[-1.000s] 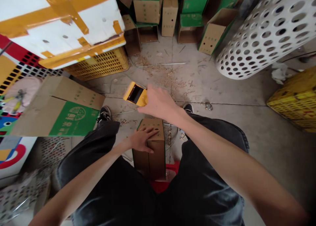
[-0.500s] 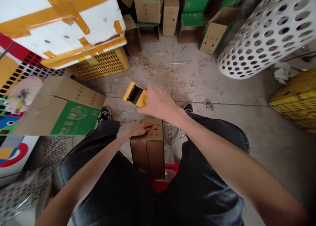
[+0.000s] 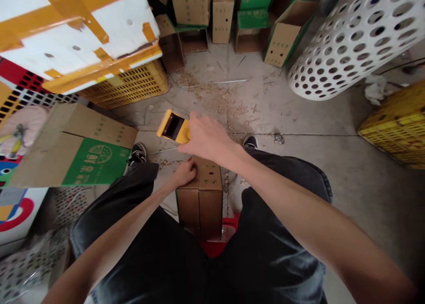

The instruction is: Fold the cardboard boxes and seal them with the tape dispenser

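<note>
A closed brown cardboard box [image 3: 200,211] with green edges stands between my legs. My left hand [image 3: 185,173] rests at the left edge of its top, the fingers curled against it. Above the far end of the box, my right hand [image 3: 207,138] is closed around a yellow hand tool [image 3: 174,127] with a dark rectangular panel. The tool points left, apart from the box. My palm hides its rear part, so its exact kind cannot be made out.
A green-and-brown carton [image 3: 86,149] lies at left, beside a taped white foam box [image 3: 99,25] on a yellow crate [image 3: 129,85]. Several open cartons [image 3: 192,9] stand ahead. A white perforated bin [image 3: 352,47] and a yellow crate [image 3: 395,127] are at right. Debris [image 3: 226,102] litters the floor.
My left hand has shifted from lying on the box top to its left edge, with fingers more curled. The right hand still holds the yellow tool. The whole view has shifted slightly.
</note>
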`<state>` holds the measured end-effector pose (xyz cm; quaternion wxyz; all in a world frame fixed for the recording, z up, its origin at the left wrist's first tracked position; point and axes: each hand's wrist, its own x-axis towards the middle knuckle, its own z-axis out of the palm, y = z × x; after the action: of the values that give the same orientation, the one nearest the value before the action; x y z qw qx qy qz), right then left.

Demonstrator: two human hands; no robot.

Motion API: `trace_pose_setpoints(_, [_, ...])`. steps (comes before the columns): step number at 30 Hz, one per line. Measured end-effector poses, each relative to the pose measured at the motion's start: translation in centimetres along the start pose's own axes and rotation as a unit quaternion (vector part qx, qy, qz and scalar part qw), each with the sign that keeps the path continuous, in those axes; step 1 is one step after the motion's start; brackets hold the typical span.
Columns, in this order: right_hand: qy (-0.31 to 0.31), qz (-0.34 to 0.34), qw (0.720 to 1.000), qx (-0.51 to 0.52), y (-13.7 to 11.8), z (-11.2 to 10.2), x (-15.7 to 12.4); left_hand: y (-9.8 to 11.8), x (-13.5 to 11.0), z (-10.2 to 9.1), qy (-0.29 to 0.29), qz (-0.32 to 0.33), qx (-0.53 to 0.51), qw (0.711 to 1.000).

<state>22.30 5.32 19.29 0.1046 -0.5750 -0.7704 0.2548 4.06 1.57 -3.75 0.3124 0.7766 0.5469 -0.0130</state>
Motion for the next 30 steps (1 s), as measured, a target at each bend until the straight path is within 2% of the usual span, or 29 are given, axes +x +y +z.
trace_pose_setpoints(5, [-0.003,-0.006,1.0,-0.003,-0.1,0.2,0.1,1.4,-0.5,-0.4,0.026,0.027,0.002,0.999])
trace_pose_setpoints(11, [-0.007,-0.015,1.0,-0.004,-0.2,0.7,0.4,1.8,-0.5,-0.4,-0.012,0.034,0.001,0.999])
trace_pose_setpoints(19, [-0.009,-0.008,1.0,0.0,-0.2,0.8,0.4,1.9,-0.3,-0.5,-0.002,0.079,-0.023,0.997])
trace_pose_setpoints(26, [-0.012,-0.011,1.0,-0.012,-0.1,0.8,0.6,2.8,-0.6,-1.2,0.0,0.073,-0.011,0.997])
trace_pose_setpoints(30, [-0.011,-0.013,1.0,-0.014,-0.1,0.8,0.5,3.0,-0.9,-1.4,-0.013,0.094,-0.004,0.995])
